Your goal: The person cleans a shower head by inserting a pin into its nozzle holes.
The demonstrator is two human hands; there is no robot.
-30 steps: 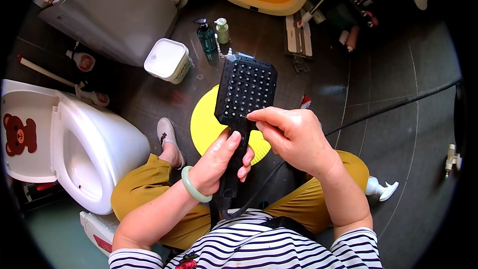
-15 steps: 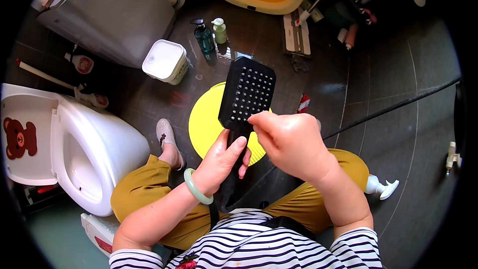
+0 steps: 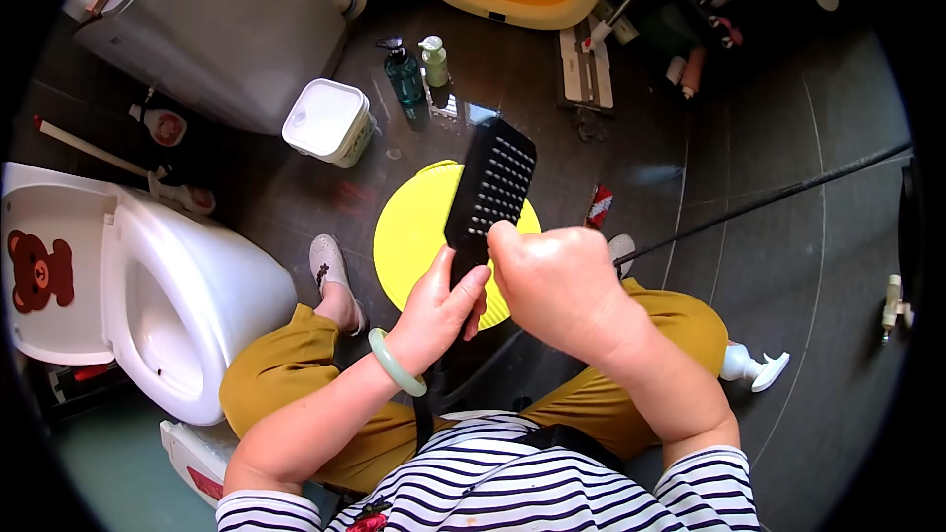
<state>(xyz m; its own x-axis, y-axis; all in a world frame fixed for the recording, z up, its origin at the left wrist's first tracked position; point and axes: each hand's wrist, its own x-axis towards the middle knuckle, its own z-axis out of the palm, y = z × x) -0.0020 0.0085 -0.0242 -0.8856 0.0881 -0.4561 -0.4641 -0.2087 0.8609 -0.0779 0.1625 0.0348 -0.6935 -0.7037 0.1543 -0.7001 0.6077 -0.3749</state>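
Over the yellow basin (image 3: 414,227), the left hand (image 3: 439,310) grips the black shower head (image 3: 490,185), the right hand (image 3: 552,281) pinches its face — a wet handle could slip, I judge.

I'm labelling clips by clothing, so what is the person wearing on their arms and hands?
Both arms are bare from the short sleeves down; the sleeves have black and white stripes. The left hand has a pale green bangle round its wrist. The right hand shows no glove, ring or band.
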